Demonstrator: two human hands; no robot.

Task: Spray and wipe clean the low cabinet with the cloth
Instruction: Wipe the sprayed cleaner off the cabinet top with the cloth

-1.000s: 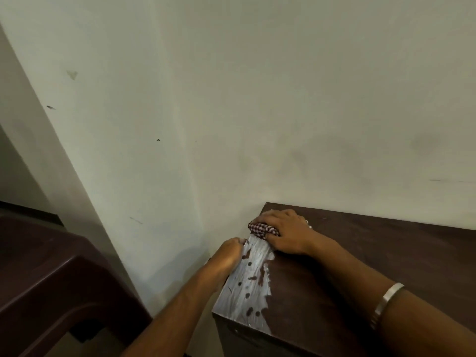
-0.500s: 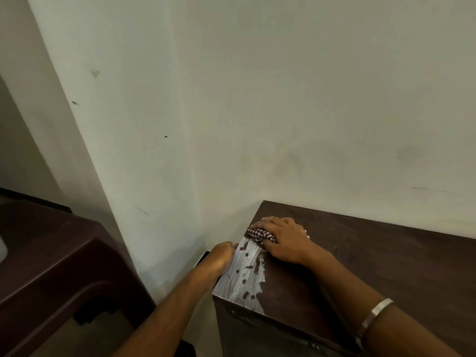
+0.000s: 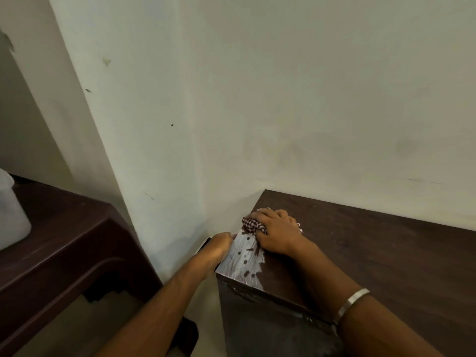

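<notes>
- Head view: right hand (image 3: 277, 234) presses down on the checked cloth (image 3: 253, 225), fingers curled over it, at the low cabinet (image 3: 373, 253) top's far-left corner.
- Left hand (image 3: 221, 244) grips the cabinet's left edge, at 8 o'clock from the cloth; fingers hidden over the edge.
- Whitish smeared patch (image 3: 244, 261) runs from cloth toward 6 o'clock along the left edge; right hand is nearer, next wipe likely pulls that way.
- White container (image 3: 10, 215) on the side desk (image 3: 64, 240) at 9 o'clock.

pale wall (image 3: 283, 86), dark side table (image 3: 64, 243), dim light
</notes>
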